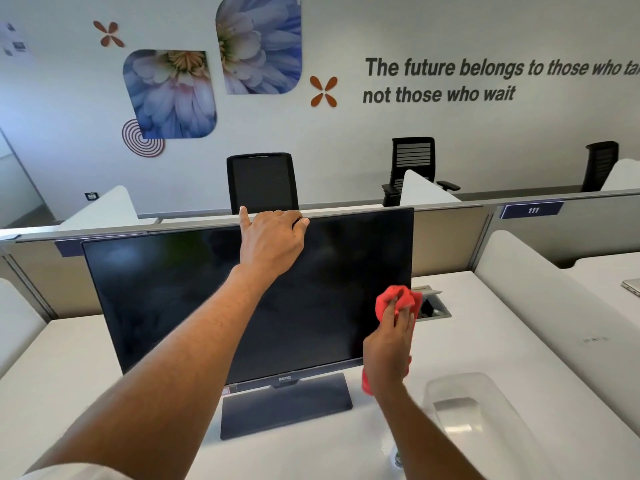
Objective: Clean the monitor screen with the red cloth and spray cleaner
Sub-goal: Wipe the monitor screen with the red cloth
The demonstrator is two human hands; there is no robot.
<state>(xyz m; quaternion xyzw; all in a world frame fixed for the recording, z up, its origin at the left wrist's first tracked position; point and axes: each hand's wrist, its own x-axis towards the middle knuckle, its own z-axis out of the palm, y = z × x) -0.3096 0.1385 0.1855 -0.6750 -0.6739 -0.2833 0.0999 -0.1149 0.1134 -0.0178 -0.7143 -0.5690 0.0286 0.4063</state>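
A black monitor (166, 299) with a dark, switched-off screen stands on its flat base (284, 410) on the white desk. My left hand (273, 240) grips the monitor's top edge near the middle, fingers curled over the back. My right hand (391, 344) holds the bunched red cloth (398, 299) against the lower right part of the screen, close to the right bezel. A bit of the cloth hangs below my wrist. What may be the spray bottle (396, 457) shows only as a small blurred shape under my right forearm.
A clear plastic container (485, 386) sits on the white desk (104, 393) at the right. A cable hatch (436, 306) lies open behind the monitor's right edge. Low partitions and office chairs (263, 181) stand beyond. A laptop corner (632, 287) shows far right.
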